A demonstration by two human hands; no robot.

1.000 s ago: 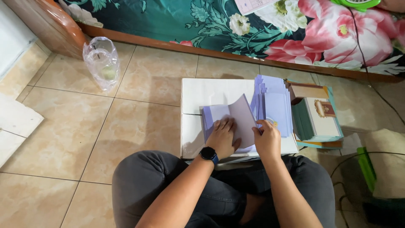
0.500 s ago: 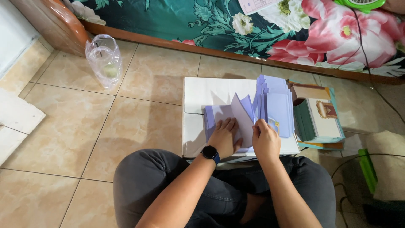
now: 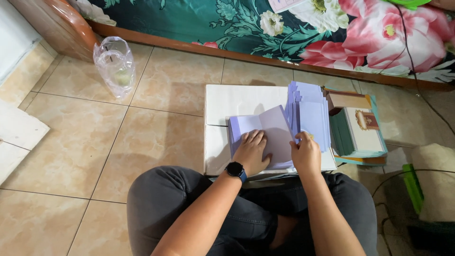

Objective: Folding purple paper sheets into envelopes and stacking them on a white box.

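A stack of pale purple folded paper sheets (image 3: pixel 265 130) lies on a white board (image 3: pixel 237 102) in front of my crossed legs. My left hand (image 3: pixel 252 150), with a black watch on the wrist, presses flat on the left part of the sheets. My right hand (image 3: pixel 305 152) grips the lower edge of a raised bundle of purple sheets (image 3: pixel 310 116) that stands fanned upright on the right side of the board.
A clear plastic bag (image 3: pixel 115 65) stands on the tiled floor at the upper left. Green-edged booklets and a brown box (image 3: pixel 360 130) lie right of the board. A floral cloth (image 3: pixel 303 28) runs along the back. Green items and a cable (image 3: pixel 414 187) sit at right.
The loose sheet under my left hand has been pushed down flatter. My right hand stays on the raised bundle, shifted slightly.
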